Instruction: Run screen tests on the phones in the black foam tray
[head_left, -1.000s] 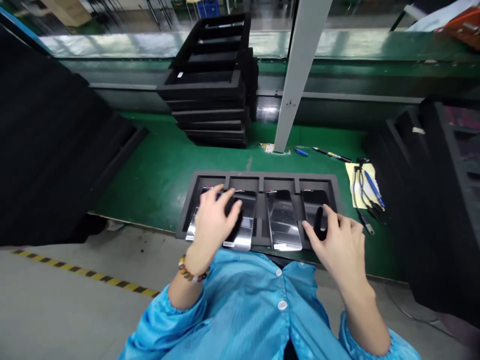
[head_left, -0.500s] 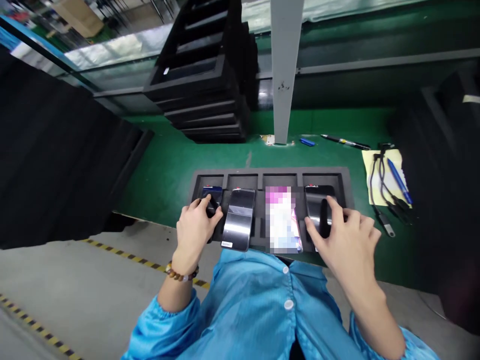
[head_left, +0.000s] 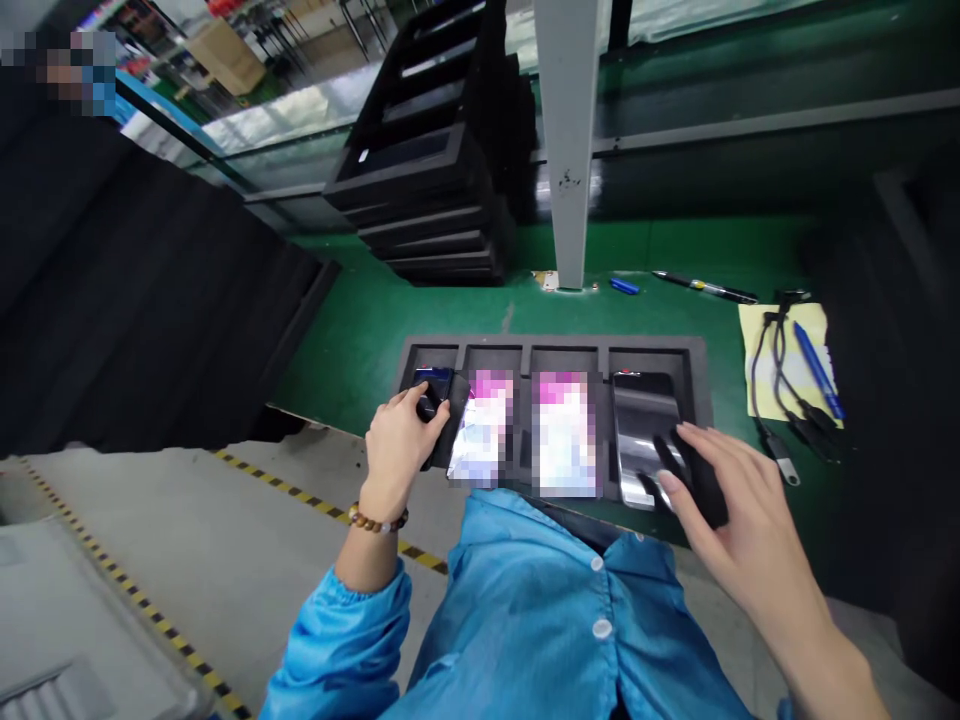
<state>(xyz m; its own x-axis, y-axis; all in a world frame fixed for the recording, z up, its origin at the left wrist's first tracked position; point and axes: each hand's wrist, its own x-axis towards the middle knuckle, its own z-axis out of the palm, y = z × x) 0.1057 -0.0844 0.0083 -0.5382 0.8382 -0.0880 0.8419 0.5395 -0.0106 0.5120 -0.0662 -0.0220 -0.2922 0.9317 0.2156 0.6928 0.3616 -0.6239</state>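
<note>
A black foam tray (head_left: pixel 504 338) holds a row of phones at the table's front edge. My left hand (head_left: pixel 405 440) is wrapped over the leftmost phone (head_left: pixel 442 378), index finger and thumb on it, its lower part hidden. Beside it lies a second phone (head_left: pixel 480 430) with a lit, bright screen. The third phone (head_left: pixel 566 435) is lit as well. At the right end, a dark-screened phone (head_left: pixel 641 420) reflects the light. My right hand (head_left: pixel 739 490) hovers at that phone's lower right, fingers apart, with nothing in them.
Stacked black trays (head_left: pixel 420 190) stand behind, left of a grey post (head_left: pixel 570 150). Dark stacks (head_left: pixel 150 300) flank both sides. To the right are a yellow paper (head_left: pixel 757 375), black cables (head_left: pixel 780 350), a blue pen (head_left: pixel 817 370) and a black pen (head_left: pixel 705 288).
The second phone's screen has lit up. My right hand has moved off the rightmost phone to the right and down, its fingers loosened. My left hand stays on the leftmost phone.
</note>
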